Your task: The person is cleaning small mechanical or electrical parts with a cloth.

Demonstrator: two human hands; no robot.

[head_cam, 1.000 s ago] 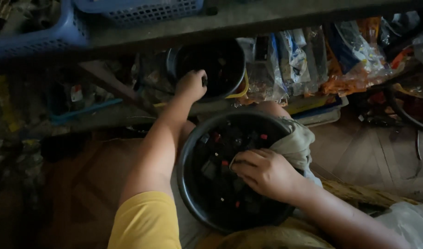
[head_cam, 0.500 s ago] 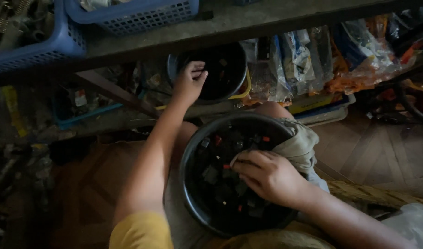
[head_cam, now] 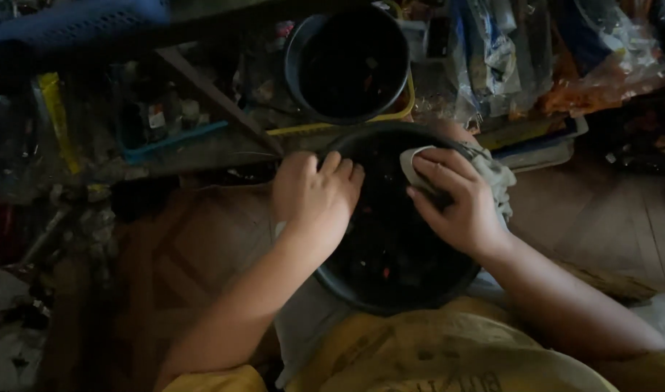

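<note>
Both hands (head_cam: 314,196) (head_cam: 456,203) in black basin (head_cam: 347,283); clear packets (head_cam: 492,51) behind.

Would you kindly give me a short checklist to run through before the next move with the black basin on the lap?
1. Left hand steady on the near basin's left rim: ok.
2. Right hand holds a pale piece at the far rim: ok, though what the piece is cannot be told.
3. Basin rests level on the lap: ok.
4. Small dark and red pieces stay inside: ok.
5. Second black tub ahead stands upright: ok.
6. What the second tub holds: cannot tell, too dark.
</note>
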